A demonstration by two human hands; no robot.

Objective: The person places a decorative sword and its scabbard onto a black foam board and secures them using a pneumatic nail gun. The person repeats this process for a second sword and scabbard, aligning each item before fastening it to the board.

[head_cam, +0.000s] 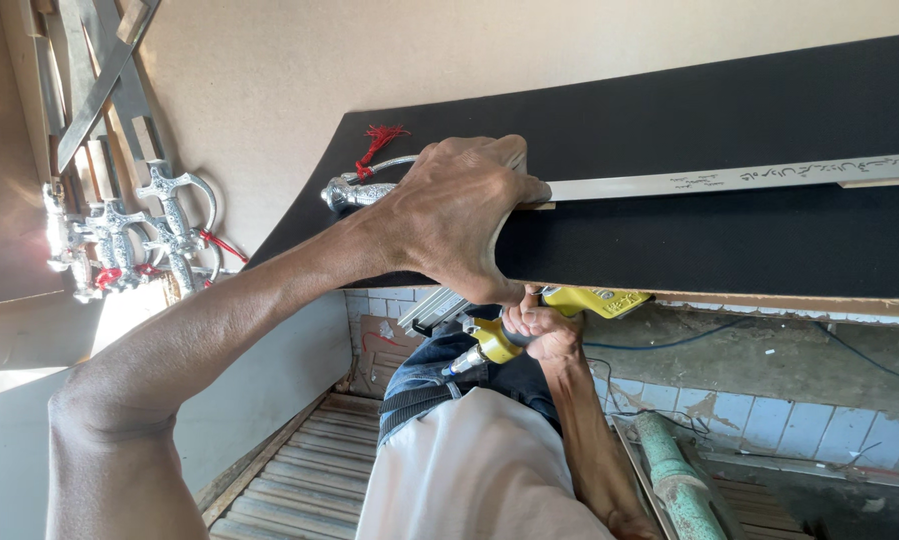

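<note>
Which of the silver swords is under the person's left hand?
The sword lying on the black board, its long blade fully visible. The left hand presses it; the other swords are stacked aside.

The only label in view is a small dark strip (624,298) printed on the side of the yellow nail gun (594,300), just under the edge of the black board (729,240). No packages, signs or screens show anywhere else in the picture.
</note>
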